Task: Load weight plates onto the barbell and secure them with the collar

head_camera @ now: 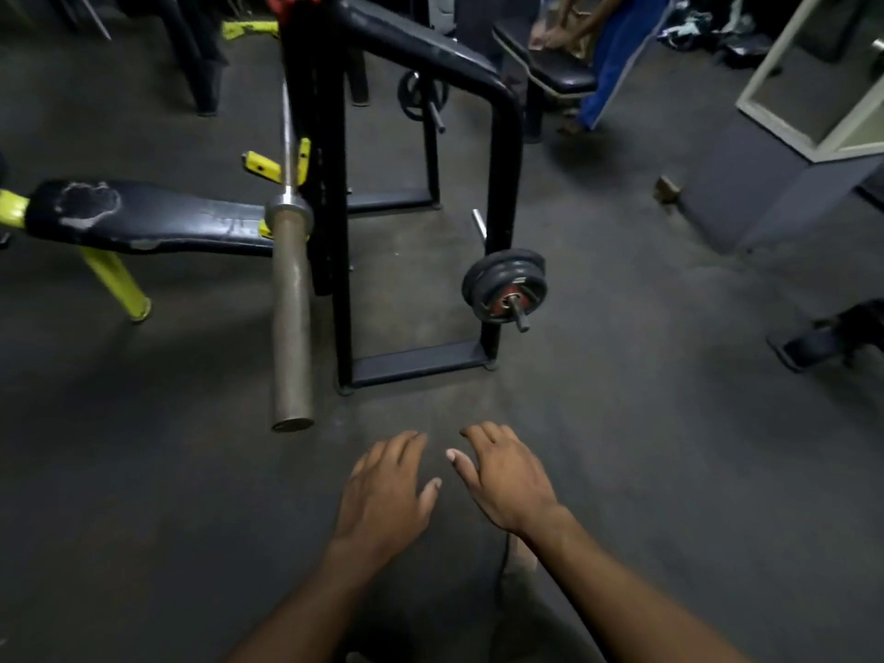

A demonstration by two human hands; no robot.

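1. Hands first: my left hand (387,490) and right hand (502,476) hover side by side above the floor (669,447), fingers relaxed, holding nothing.
2. Barbell (292,323) rests on the black rack (507,150), its bare sleeve end just left of my hands.
3. Weight plates (502,284) hang on the rack's peg, farther right.

The barbell (292,299) ran behind the black rack (497,193) and out past the top edge. How many weight plates (504,285) sat stacked on the peg was unclear. A person (564,26) was cropped at the top.
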